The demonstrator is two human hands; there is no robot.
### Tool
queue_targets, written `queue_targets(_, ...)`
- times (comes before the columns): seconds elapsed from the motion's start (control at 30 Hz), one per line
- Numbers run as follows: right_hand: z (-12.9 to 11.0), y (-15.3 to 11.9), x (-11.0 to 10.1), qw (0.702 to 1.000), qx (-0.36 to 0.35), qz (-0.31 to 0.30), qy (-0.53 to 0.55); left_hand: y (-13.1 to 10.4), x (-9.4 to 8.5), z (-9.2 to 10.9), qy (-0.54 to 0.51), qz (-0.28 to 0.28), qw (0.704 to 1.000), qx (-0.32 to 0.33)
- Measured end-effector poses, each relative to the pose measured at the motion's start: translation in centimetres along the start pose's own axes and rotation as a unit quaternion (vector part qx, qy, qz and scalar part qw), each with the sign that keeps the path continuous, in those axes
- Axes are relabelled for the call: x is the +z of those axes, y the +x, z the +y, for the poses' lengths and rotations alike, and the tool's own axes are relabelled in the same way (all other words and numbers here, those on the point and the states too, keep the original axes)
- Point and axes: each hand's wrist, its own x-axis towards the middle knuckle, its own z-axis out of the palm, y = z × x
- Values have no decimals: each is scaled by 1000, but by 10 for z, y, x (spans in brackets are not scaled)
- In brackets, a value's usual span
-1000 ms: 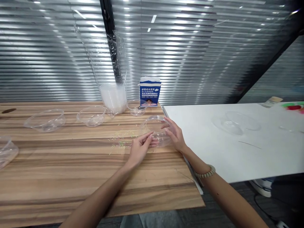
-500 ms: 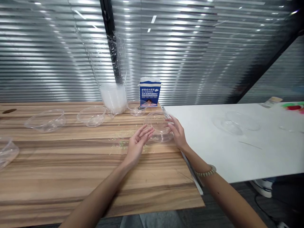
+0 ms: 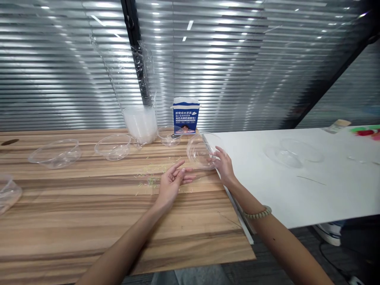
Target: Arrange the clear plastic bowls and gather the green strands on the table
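My right hand (image 3: 225, 165) grips the right side of a clear plastic bowl (image 3: 199, 152), which is tilted over the wooden tabletop near its right edge. Through the bowl I see the wood and part of the white table behind. My left hand (image 3: 171, 183) is just below and left of the bowl, apart from it, with fingers stretched out and nothing in them. Beside that hand lie small pale green shreds (image 3: 152, 181), scattered on the wood.
Clear bowls (image 3: 114, 153) stand along the back and left, one small bowl (image 3: 170, 139) by a blue printed bag (image 3: 186, 114). A stack of bowls (image 3: 141, 126) stands in clear wrap. The white table (image 3: 267, 190) adjoins on the right, bearing clear plastic pieces (image 3: 285, 156).
My right hand has lifted and tilted the bowl, moving it slightly up and right. My left hand has come away from its rim, fingers straighter.
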Motion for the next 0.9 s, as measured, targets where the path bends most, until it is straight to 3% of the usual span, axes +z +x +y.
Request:
queue_targets(0.2, -10, -1, -1, 990, 116, -2, 76, -1, -1, 1, 28, 15, 999, -4)
queue_targets(0.33, -14, -4, 0, 984, 145, -21, 105, -2, 0, 0, 45, 17, 999, -6)
queue_targets(0.57, -17, -5, 1, 980, 146, -24, 134, -3, 2, -1, -12, 13, 998, -63)
queue_targets(0.73, -16, -5, 1, 985, 130, -21, 113, 1, -1, 1, -106, 46, 989, -97)
queue_targets(0.9, -12, -3, 1, 990, 113, -15, 87, 3, -2, 2, -142, 44, 983, -112)
